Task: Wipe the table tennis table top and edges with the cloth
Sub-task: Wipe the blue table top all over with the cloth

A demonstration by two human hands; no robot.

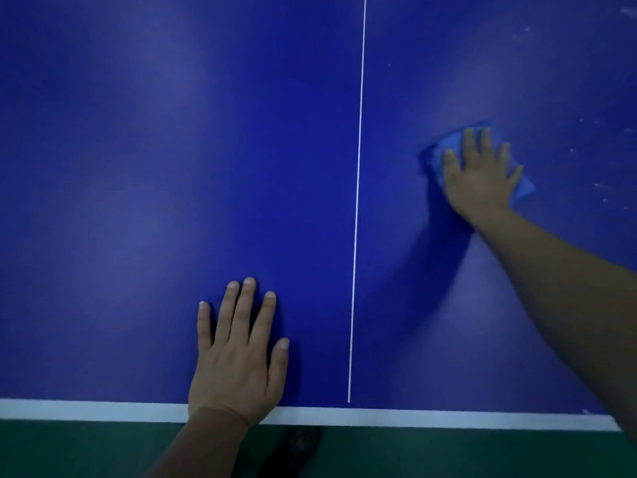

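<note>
right hand (479, 174) flat, fingers spread, hides most of cloth (525, 188) | left hand (238, 357) flat on table (138, 167)

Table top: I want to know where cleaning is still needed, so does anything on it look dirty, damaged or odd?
Yes. Pale white specks dot the blue table top along the far right, beyond the cloth under the right hand. Whether they are dust or chipped paint is unclear. Nothing else stands out.

Both hands flat, palms down.
The left hand (238, 353) lies with fingers straight and slightly spread, its wrist bent; the right hand (481, 174) is extended forward on an outstretched arm, fingers splayed.
</note>
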